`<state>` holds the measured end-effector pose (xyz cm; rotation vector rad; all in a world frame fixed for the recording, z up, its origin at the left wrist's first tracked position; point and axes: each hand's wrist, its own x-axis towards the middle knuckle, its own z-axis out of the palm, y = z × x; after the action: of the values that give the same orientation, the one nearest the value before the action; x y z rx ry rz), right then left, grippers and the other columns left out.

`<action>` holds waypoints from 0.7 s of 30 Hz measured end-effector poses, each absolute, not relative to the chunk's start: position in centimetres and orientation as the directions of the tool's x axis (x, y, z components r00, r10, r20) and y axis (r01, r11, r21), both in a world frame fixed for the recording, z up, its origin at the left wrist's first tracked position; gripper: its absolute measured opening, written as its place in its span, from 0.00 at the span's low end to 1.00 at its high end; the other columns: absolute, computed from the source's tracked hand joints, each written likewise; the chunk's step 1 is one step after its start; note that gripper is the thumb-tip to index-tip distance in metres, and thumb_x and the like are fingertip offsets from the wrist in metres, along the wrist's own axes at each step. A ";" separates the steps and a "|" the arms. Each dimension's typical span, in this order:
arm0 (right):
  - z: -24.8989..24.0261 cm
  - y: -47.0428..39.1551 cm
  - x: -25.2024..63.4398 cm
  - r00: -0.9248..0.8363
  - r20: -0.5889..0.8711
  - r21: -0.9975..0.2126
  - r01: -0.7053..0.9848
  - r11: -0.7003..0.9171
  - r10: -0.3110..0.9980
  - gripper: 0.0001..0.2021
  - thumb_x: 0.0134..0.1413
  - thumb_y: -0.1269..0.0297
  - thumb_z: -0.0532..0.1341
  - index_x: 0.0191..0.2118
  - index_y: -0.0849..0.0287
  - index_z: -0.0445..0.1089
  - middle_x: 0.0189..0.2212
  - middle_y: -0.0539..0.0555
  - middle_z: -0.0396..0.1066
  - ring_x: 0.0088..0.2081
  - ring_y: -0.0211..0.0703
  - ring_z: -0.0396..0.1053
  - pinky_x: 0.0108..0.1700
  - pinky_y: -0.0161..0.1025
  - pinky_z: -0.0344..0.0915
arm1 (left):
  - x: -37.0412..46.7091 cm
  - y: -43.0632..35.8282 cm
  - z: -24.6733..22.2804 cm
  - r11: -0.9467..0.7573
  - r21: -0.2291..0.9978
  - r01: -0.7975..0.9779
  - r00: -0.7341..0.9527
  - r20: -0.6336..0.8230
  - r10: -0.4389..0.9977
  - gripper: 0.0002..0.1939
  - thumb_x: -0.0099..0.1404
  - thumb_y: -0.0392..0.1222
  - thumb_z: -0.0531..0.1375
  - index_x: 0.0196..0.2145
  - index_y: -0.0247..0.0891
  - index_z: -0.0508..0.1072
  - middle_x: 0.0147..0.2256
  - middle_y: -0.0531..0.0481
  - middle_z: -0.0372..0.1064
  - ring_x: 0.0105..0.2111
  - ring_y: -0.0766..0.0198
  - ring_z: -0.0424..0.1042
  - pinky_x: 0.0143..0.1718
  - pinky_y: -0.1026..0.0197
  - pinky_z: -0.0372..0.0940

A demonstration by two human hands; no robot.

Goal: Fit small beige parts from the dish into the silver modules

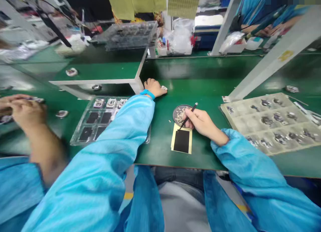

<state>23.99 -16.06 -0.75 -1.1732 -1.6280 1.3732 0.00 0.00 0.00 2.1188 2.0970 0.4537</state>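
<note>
My right hand (198, 121) grips slim black tweezers (187, 119) like a pen. Their tip points down at the top left corner of a black sheet (181, 141) on yellowish backing. Partly behind my right fingers is a round mesh dish (177, 112) holding many tiny pale pieces. Stretched far forward by the shelf post, my left hand (154, 87) has its fingers curled, with a small white-and-silver part (164, 88) between thumb and fingers. My left sleeve hides part of a clear compartment tray (75, 140) with several similar parts and black pads.
To the right lies a beige moulded tray (240, 121) with several metal parts. A raised green shelf (112, 66) and a slanted white post (271, 54) bound the reach. At left, a co-worker's hands (27, 111) handle a part; another loose part (62, 113) lies nearby.
</note>
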 end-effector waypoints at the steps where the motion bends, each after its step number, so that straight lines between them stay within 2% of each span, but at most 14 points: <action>1: -0.9 -16.0 24.2 -0.421 -0.045 -0.979 0.198 0.043 0.906 0.24 0.65 0.41 0.56 0.36 0.59 0.71 0.24 0.51 0.73 0.25 0.37 0.70 0.29 0.35 0.68 | -0.3 -0.5 0.4 -0.014 0.400 0.916 -0.032 0.107 0.994 0.17 0.52 0.49 0.71 0.31 0.35 0.71 0.46 0.35 0.72 0.58 0.36 0.64 0.58 0.40 0.58; 4: -1.0 -15.8 24.8 -0.541 -0.002 -0.963 0.226 0.144 0.841 0.17 0.64 0.47 0.61 0.39 0.59 0.71 0.33 0.53 0.76 0.31 0.40 0.73 0.35 0.38 0.71 | -0.8 -3.3 1.5 0.014 0.718 0.696 -0.026 0.006 1.000 0.20 0.51 0.47 0.72 0.34 0.36 0.69 0.40 0.41 0.74 0.46 0.46 0.73 0.44 0.51 0.66; 6: -0.8 -15.8 25.1 -0.545 0.084 -0.918 0.284 0.278 0.834 0.13 0.63 0.52 0.63 0.40 0.58 0.72 0.36 0.53 0.77 0.35 0.42 0.74 0.39 0.40 0.71 | -0.9 -6.5 2.1 0.033 0.917 0.398 0.080 -0.071 0.994 0.23 0.50 0.42 0.72 0.39 0.38 0.66 0.38 0.45 0.75 0.40 0.53 0.76 0.34 0.59 0.63; 7: -0.7 -15.9 25.1 -0.533 0.123 -0.888 0.318 0.333 0.837 0.11 0.64 0.55 0.63 0.40 0.58 0.73 0.36 0.53 0.77 0.36 0.43 0.74 0.40 0.41 0.70 | -0.9 -8.3 2.2 0.067 0.969 0.238 0.177 -0.111 0.978 0.24 0.51 0.40 0.71 0.41 0.38 0.64 0.38 0.45 0.76 0.39 0.55 0.77 0.32 0.62 0.61; 9: -0.5 -16.0 25.2 -0.519 0.188 -0.834 0.364 0.415 0.834 0.08 0.65 0.58 0.62 0.40 0.57 0.74 0.36 0.53 0.78 0.37 0.44 0.74 0.42 0.41 0.69 | -0.7 -11.7 2.2 0.162 0.987 0.019 0.290 -0.161 0.944 0.27 0.51 0.36 0.71 0.44 0.39 0.61 0.38 0.47 0.77 0.35 0.59 0.78 0.29 0.65 0.59; 12: -0.5 -16.0 25.1 -0.545 0.280 -0.769 0.366 0.525 0.790 0.06 0.65 0.61 0.62 0.39 0.57 0.75 0.38 0.53 0.78 0.41 0.45 0.75 0.46 0.42 0.68 | -0.4 -14.8 1.0 0.224 0.968 -0.114 0.332 -0.176 0.927 0.30 0.50 0.30 0.71 0.46 0.38 0.62 0.37 0.49 0.77 0.33 0.63 0.78 0.32 0.65 0.65; 16: -0.8 -15.9 25.0 -0.555 0.292 -0.739 0.386 0.552 0.779 0.05 0.65 0.62 0.63 0.40 0.56 0.75 0.38 0.53 0.78 0.39 0.43 0.75 0.41 0.39 0.69 | -0.5 -15.5 -0.9 0.266 0.956 -0.122 0.378 -0.203 0.903 0.30 0.52 0.28 0.71 0.49 0.37 0.65 0.39 0.49 0.77 0.36 0.64 0.78 0.42 0.60 0.71; 21: -0.8 -15.9 25.0 -0.541 0.250 -0.767 0.396 0.505 0.803 0.05 0.65 0.61 0.63 0.41 0.56 0.75 0.37 0.53 0.78 0.37 0.43 0.75 0.39 0.40 0.69 | -0.5 -16.0 -1.0 0.270 0.960 -0.081 0.396 -0.217 0.892 0.30 0.54 0.30 0.72 0.51 0.38 0.67 0.41 0.47 0.77 0.41 0.63 0.78 0.46 0.60 0.72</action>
<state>24.99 -15.94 -0.77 -0.9774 -2.1496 0.8817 -0.51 -15.97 -1.01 1.0926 0.9361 0.8049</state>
